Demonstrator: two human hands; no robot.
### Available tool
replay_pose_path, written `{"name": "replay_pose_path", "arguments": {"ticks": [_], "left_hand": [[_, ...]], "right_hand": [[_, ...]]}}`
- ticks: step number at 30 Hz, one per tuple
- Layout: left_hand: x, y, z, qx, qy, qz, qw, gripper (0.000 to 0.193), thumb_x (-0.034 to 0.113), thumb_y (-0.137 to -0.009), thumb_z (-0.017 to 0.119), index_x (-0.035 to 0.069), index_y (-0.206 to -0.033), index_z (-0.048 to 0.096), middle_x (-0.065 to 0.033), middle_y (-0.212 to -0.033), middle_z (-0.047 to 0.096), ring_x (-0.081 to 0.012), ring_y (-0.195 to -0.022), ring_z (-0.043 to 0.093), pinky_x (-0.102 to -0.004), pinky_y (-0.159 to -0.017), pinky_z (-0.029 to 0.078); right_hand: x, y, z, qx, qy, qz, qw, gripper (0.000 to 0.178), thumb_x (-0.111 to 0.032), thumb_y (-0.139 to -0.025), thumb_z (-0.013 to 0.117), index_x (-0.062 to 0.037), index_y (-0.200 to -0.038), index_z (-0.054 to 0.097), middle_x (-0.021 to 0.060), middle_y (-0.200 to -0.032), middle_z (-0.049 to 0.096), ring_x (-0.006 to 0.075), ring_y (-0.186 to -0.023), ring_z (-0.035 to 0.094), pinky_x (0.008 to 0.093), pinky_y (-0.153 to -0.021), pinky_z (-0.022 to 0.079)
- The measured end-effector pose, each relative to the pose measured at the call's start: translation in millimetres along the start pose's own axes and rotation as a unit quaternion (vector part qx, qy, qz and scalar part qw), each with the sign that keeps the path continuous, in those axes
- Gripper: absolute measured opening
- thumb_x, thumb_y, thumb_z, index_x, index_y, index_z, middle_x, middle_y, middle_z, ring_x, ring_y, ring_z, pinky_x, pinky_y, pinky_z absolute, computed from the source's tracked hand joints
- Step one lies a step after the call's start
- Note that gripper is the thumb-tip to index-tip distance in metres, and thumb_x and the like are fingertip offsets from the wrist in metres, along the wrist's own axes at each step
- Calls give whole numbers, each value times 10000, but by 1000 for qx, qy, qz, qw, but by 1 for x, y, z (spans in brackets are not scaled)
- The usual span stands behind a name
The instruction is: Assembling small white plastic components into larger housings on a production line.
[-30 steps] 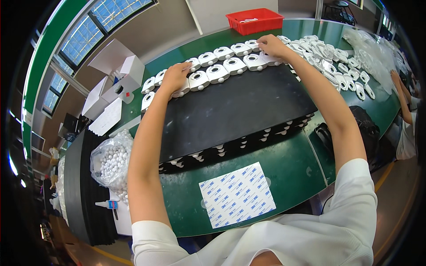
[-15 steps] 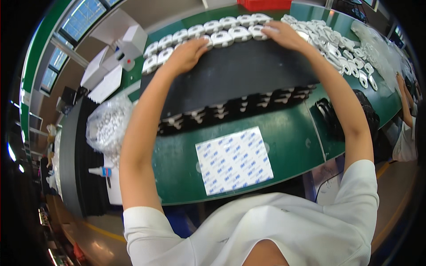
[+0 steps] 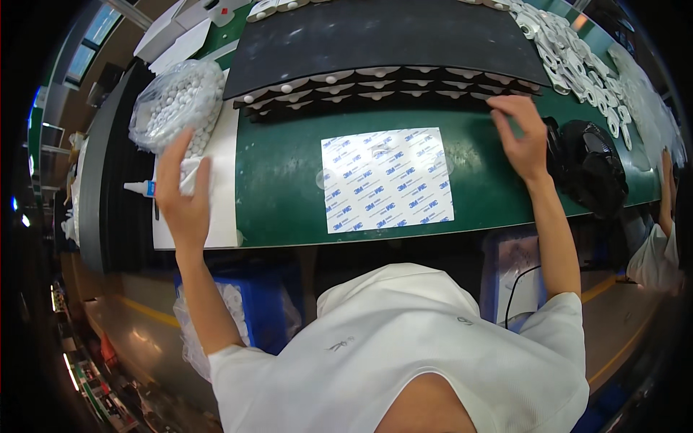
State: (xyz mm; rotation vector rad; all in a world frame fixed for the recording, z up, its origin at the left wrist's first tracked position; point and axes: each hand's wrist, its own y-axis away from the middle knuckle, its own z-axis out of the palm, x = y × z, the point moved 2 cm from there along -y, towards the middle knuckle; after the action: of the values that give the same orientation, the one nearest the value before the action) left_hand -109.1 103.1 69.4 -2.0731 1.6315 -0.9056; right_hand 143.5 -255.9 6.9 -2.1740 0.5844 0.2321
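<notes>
My left hand is open, fingers apart and holding nothing. It hovers by a clear plastic bag of small white round pieces. My right hand is raised near the right front corner of the stack, thumb and forefinger apart, with nothing visible in it. Between and beyond the hands lies a stack of black sheets, with white moulded parts poking out between its layers. A white sheet with repeated blue print lies flat on the green table, nearer to me.
A black plastic bag sits right of my right hand. White ring-ended parts are heaped at the far right beside clear plastic film. A small glue bottle lies at the left, near upright black sheets. Blue bins stand below the table edge.
Both hands have left the far edge of the top black sheet and come back toward me, spreading apart. The view has tilted down, so the rows of white parts are mostly out of sight.
</notes>
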Motion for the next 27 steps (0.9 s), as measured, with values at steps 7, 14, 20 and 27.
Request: {"name": "replay_pose_path", "arguments": {"ticks": [7, 14, 20, 27], "left_hand": [[-76, 118, -4, -25, -159, -175, 971, 309, 152, -824, 601, -17, -1081, 572, -143, -1085, 586, -245, -985, 559, -309, -878, 408], [-64, 101, -9, 131, -63, -268, 952, 191, 126, -845, 569, -38, -943, 557, -116, -942, 585, -194, -826, 552, -268, -748, 440], [66, 85, -15, 196, 197, -112, 954, 175, 152, -849, 554, -17, -810, 528, -116, -844, 581, -173, -760, 530, -257, -699, 423], [112, 70, 39, -64, 579, -382, 717, 128, 61, -829, 585, 11, -748, 499, -36, -676, 558, -44, -580, 494, -168, -498, 372]], "right_hand": [[11, 2, 10, 3, -57, 92, 994, 137, -3, -819, 572, -10, -950, 614, 63, -901, 607, 136, -817, 568, 228, -736, 431], [11, 2, 0, 22, -35, 112, 993, 134, 6, -817, 570, -5, -944, 611, 59, -912, 603, 129, -818, 560, 221, -741, 426], [-100, 0, 19, -39, -236, -21, 971, 256, -137, -758, 660, 33, -937, 590, 141, -909, 611, 259, -864, 550, 351, -768, 427], [-162, 11, 59, -126, -367, 95, 917, 533, -287, -627, 771, 20, -1028, 600, 134, -944, 620, 244, -842, 568, 321, -749, 434]]}}
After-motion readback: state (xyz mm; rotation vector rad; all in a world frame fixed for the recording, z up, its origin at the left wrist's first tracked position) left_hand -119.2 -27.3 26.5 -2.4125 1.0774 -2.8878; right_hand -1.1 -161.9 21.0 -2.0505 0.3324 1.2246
